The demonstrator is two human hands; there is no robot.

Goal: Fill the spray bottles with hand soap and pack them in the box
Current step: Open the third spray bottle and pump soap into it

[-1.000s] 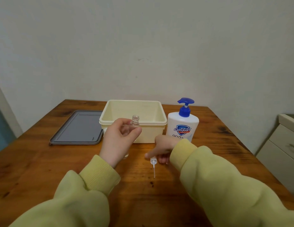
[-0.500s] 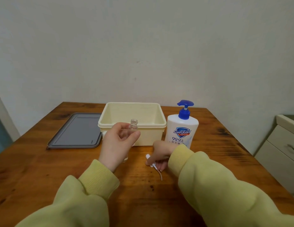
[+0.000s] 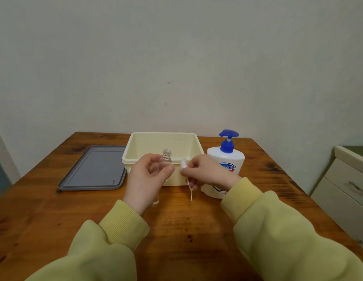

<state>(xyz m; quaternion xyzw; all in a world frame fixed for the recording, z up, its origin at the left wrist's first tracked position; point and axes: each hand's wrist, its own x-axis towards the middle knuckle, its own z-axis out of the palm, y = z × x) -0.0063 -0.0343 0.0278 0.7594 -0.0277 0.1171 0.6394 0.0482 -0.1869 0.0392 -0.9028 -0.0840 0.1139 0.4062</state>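
Note:
My left hand grips a small clear spray bottle upright above the table, its threaded neck open at the top. My right hand pinches the white spray cap just right of the bottle's neck, with its thin dip tube hanging down. The cream box stands open right behind both hands. The white hand soap bottle with a blue pump stands to the right of the box, partly hidden by my right hand.
A grey lid lies flat on the wooden table to the left of the box. A pale cabinet with drawers stands beyond the table's right edge. A wall rises behind the table.
My right hand picked the spray cap off the table and lifted it up beside the bottle's neck. My left hand kept hold of the bottle and raised it slightly.

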